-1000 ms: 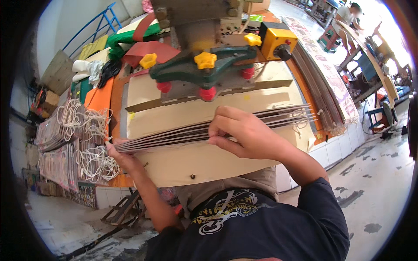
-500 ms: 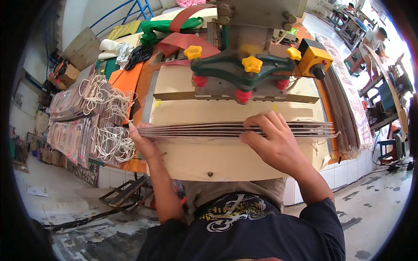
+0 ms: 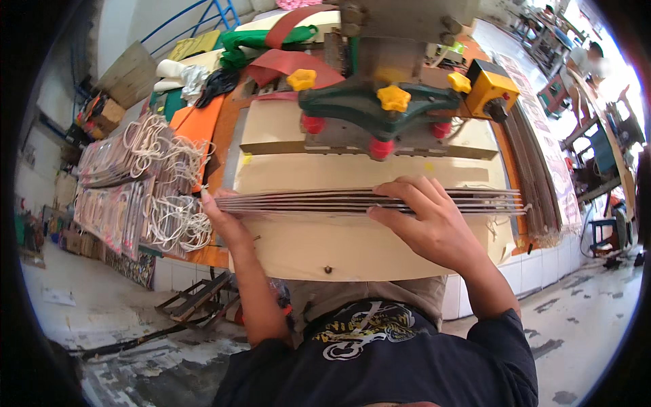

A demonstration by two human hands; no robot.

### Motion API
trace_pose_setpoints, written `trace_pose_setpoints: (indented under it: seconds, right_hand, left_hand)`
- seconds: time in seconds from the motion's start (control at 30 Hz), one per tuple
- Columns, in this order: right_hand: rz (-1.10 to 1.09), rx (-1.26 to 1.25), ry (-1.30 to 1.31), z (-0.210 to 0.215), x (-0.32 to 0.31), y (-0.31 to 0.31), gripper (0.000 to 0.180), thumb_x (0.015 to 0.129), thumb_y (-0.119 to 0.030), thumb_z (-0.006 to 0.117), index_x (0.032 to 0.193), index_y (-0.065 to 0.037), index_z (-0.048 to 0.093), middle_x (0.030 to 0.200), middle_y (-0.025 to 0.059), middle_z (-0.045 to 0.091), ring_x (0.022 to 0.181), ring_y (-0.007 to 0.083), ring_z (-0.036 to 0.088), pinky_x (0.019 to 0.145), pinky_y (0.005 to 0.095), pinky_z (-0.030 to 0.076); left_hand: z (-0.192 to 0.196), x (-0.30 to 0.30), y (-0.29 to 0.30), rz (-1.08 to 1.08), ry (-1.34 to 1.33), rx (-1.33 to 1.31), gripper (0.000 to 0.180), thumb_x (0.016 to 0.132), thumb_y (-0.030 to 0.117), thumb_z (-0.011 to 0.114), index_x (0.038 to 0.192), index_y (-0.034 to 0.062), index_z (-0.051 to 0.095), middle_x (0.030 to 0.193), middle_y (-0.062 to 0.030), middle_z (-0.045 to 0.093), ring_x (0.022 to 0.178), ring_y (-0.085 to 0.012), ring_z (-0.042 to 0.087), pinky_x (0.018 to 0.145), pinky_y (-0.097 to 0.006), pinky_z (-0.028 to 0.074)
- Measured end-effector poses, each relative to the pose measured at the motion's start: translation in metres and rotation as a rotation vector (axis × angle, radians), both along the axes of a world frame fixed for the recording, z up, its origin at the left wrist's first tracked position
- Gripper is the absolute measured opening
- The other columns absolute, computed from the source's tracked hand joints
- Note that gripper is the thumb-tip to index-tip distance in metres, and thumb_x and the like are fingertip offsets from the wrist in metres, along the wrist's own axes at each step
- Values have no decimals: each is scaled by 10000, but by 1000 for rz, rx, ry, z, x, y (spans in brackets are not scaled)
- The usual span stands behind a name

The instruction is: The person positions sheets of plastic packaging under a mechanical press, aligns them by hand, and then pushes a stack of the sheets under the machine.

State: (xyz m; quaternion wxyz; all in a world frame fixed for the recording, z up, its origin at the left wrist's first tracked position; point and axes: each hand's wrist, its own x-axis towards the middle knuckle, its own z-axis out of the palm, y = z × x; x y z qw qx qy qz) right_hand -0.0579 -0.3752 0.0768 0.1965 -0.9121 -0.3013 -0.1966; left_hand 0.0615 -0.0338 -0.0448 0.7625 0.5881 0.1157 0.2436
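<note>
A stack of thin flat bags (image 3: pixel 305 202), seen edge-on, is held above the cream board (image 3: pixel 325 254) in front of me. My left hand (image 3: pixel 225 224) grips the stack's left end, thumb up along the near side. The fingers of my right hand (image 3: pixel 434 224) bend over the top edge right of the middle, with the thumb on the near side. Towards the right end the edges fan slightly apart, and thin white cord shows there.
Beyond the bags stands a press with a green arm (image 3: pixel 352 107), yellow knobs and red feet. A yellow control box (image 3: pixel 489 91) sits right of it. Bags with white cords (image 3: pixel 115 203) pile up at left; another stack (image 3: pixel 542 149) lies at right. A person (image 3: pixel 580 64) sits far right.
My right hand has shifted slightly left along the stack, its thumb reaching further over the edges. My left hand keeps its place and grip.
</note>
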Motion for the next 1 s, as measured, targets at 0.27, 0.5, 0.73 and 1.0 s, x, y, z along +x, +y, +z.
trace_pose_setpoints:
  seconds: [0.27,0.5,0.73,1.0]
  right_hand:
    - [-30,-9,-70,-8,-4,-22,279,804,-120,682,1083,-124,687,1190,57,622,1070,245,581,872,384,462]
    - [-258,27,-230,-18,-21,-55,412,739,-306,817,1096,-147,687,1185,27,634,1085,237,599,946,413,451]
    - [-674,13,-358,-19,-51,-99,658,682,-498,825,1215,-161,639,1332,85,561,1258,286,510,1077,506,370]
    - [-646,989,-158,-72,-57,-135,1106,666,-516,869,1479,-26,300,1365,184,541,1284,292,510,1088,416,397]
  left_hand:
    - [1,1,6,-125,-1,-1,566,1008,583,317,707,131,478,623,18,477,549,-106,473,513,-254,389]
    - [8,1,2,-116,-30,-30,568,1014,561,300,682,131,467,618,6,496,538,-106,462,496,-255,378]
    - [15,0,-6,-33,10,-58,547,1015,551,294,671,137,388,630,-2,471,549,-126,454,512,-287,391]
    - [1,6,9,-107,-7,-61,584,1015,588,285,691,127,440,612,2,470,550,-116,441,519,-277,385]
